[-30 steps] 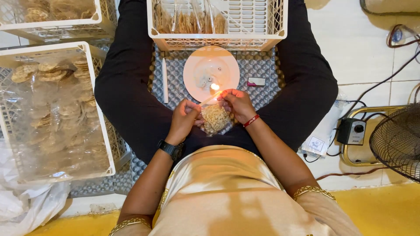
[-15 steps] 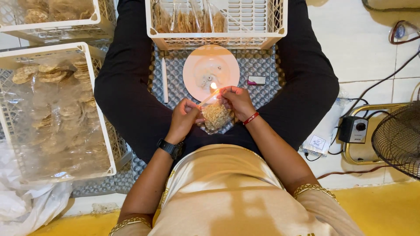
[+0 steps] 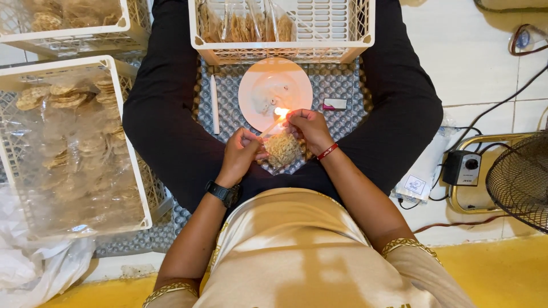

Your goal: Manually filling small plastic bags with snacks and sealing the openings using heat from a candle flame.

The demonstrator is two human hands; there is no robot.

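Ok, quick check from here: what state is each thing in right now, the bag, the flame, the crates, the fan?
Small clear bag: filled with round crackers, held in both hands, top edge at the flame.
Left hand: gripping the bag.
Right hand: gripping the bag.
Candle flame: lit, over the white plate.
Front crate: partly filled with bags.
Left crate: full.
Fan: cannot tell if running.

Ahead of the hands: lit candle flame (image 3: 281, 112) over white plate (image 3: 275, 91), then white crate (image 3: 282, 28). Left: second crate (image 3: 68, 148) walls passage. Right: bare tiled floor (image 3: 456, 68) offers room, before cables (image 3: 502, 102) and fan (image 3: 522, 182).
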